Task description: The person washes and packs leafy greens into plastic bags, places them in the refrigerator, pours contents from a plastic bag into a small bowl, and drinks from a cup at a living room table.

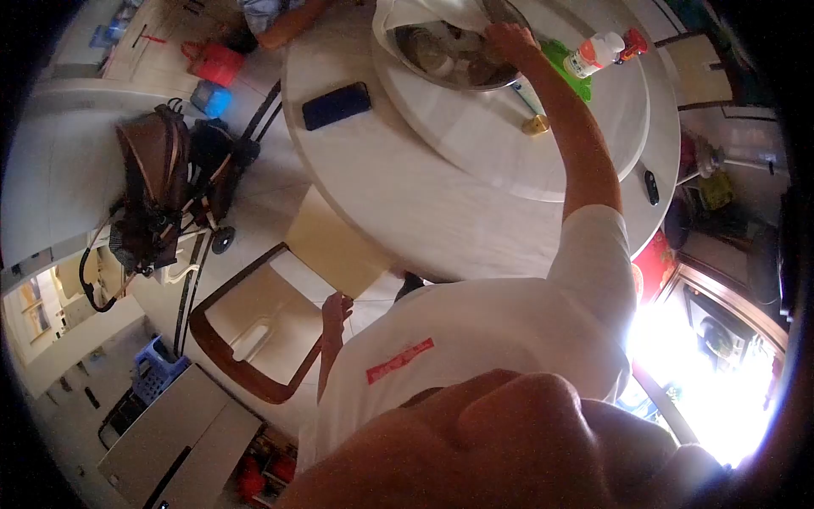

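Observation:
At the upper middle, my right hand (509, 41) reaches over the near right edge of a large metal bowl (487, 83). Its fingers are bent and pressed together, and what they hold is too small to make out. Inside the bowl lie pale and dark pieces (441, 58) that I cannot identify. A pale sheet or bag (392, 15) lies against the bowl's left side. My left hand (337, 309) is low beside my body, next to the frame of a wooden chair (254, 327). Its fingers look loosely bent, and their grip is unclear.
The round table (398, 204) bears a turntable (509, 174), a dark phone (337, 106), a white bottle (595, 54), a green item (561, 66), a gold-capped tube (534, 125) and a small black object (651, 187). Another person's arm (288, 25) is at the table's far left. A stroller (161, 187) stands left.

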Demonstrator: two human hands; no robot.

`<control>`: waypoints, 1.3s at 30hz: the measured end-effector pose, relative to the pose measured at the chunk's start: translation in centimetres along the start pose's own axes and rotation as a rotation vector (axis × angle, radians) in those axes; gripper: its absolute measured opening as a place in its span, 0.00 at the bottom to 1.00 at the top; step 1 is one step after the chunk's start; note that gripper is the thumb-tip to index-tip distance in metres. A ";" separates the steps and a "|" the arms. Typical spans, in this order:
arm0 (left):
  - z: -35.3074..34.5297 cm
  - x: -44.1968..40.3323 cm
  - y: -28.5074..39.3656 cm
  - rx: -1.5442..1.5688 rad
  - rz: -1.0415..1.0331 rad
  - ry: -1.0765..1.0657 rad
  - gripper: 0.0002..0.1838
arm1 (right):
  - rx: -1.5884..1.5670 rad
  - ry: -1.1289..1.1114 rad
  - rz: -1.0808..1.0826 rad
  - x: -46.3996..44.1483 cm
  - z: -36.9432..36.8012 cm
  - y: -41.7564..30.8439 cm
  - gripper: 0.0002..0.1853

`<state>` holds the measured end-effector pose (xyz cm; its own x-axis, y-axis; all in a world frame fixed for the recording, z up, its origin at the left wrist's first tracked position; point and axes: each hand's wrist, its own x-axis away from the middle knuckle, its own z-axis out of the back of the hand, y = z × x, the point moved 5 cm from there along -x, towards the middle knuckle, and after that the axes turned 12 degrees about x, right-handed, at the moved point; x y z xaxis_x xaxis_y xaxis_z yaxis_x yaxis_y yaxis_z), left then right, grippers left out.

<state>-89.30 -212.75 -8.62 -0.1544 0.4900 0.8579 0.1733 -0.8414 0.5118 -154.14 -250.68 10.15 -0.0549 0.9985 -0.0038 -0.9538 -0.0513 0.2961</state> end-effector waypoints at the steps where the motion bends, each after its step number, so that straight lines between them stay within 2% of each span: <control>1: -0.5 -0.6 -0.1 0.031 -0.008 -0.019 0.15 | 0.037 0.041 -0.014 0.4 0.7 -0.4 0.08; 4: -4.5 1.2 3.8 0.050 -0.062 -0.108 0.13 | 0.277 0.089 0.264 0.3 -1.9 -2.3 0.07; 5: -5.9 1.3 4.8 0.054 -0.082 -0.140 0.12 | 0.329 0.035 0.247 0.6 -0.7 -2.3 0.07; 8: -4.0 -8.5 4.9 -0.049 -0.037 -0.379 0.17 | 0.432 -0.059 0.218 0.8 0.7 -1.9 0.08; 9: -7.1 -4.9 8.9 -0.088 -0.251 -0.219 0.11 | 0.433 -0.040 0.232 0.0 -0.5 -1.2 0.09; 10: -8.1 -6.1 11.2 -0.270 -0.539 -0.342 0.10 | 0.429 -0.017 0.255 -0.6 -1.4 -1.2 0.10; 12: -12.6 -3.6 17.7 -1.349 -1.480 -0.008 0.07 | 0.584 0.199 0.218 0.9 2.5 -1.8 0.11; 13: -15.3 -0.7 21.0 -1.178 -1.752 0.015 0.07 | 0.346 0.237 0.158 -0.2 1.5 1.1 0.10; 15: -18.6 -1.3 25.6 -1.086 -1.624 -0.021 0.08 | -0.012 0.285 -0.110 -0.5 4.8 3.3 0.10; 16: -20.3 -1.3 27.7 -0.907 -1.477 -0.002 0.08 | -0.129 0.296 -0.318 1.8 8.8 2.7 0.10; 17: -22.1 -1.3 29.4 -0.724 -1.331 0.014 0.09 | -0.219 0.348 -0.259 2.6 9.2 2.2 0.11; 19: -25.9 -1.3 31.3 -0.676 -1.336 -0.052 0.11 | -0.396 0.442 -0.143 4.2 9.2 1.7 0.13; 21: -29.3 -1.4 30.9 -0.589 -1.211 -0.180 0.11 | -0.765 0.413 -0.159 7.6 8.7 -1.1 0.10; 22: -31.1 -1.1 30.4 -0.543 -1.143 -0.244 0.11 | -0.837 0.348 -0.129 9.2 8.4 -2.9 0.07; 25: -35.5 2.9 27.1 -0.486 -0.561 -0.484 0.16 | -1.015 0.169 -0.039 13.3 7.1 -9.3 0.04; 27: -36.5 3.1 22.4 -0.369 -0.299 -0.705 0.27 | -1.096 0.115 0.018 15.1 6.3 -13.3 0.04; 29: -35.6 4.3 18.0 -0.008 0.074 -0.819 0.32 | -1.134 0.153 0.037 16.3 5.6 -16.9 0.04; 30: -35.0 5.6 16.9 0.147 0.159 -0.918 0.35 | -1.130 0.096 0.052 17.0 4.6 -18.8 0.04; 32: -31.6 6.5 15.1 0.194 0.161 -0.795 0.35 | -1.114 -0.012 0.090 17.9 3.8 -22.2 0.06; 33: -29.8 6.7 14.5 0.223 0.162 -0.735 0.35 | -1.213 -0.115 0.157 18.1 4.1 -23.9 0.06; 34: -27.9 7.6 14.2 0.213 0.105 -0.808 0.34 | -1.300 -0.228 0.224 18.9 4.9 -25.6 0.06; 36: -24.2 9.5 15.2 -0.653 -0.405 -0.665 0.27 | -1.483 -0.513 0.342 20.6 4.6 -29.0 0.06; 38: -20.9 9.4 14.0 -0.818 -0.556 -0.557 0.25 | -1.533 -0.839 0.375 21.9 4.8 -31.7 0.06; 39: -18.7 6.9 10.7 -0.542 -0.477 -0.584 0.26 | -1.540 -1.006 0.387 22.7 5.2 -33.1 0.07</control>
<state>-106.68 -222.62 1.88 0.4476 0.7246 0.5241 -0.2840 -0.4406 0.8516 -122.25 -226.23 5.20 -0.6783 0.5365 0.5020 -0.3596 0.3535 -0.8636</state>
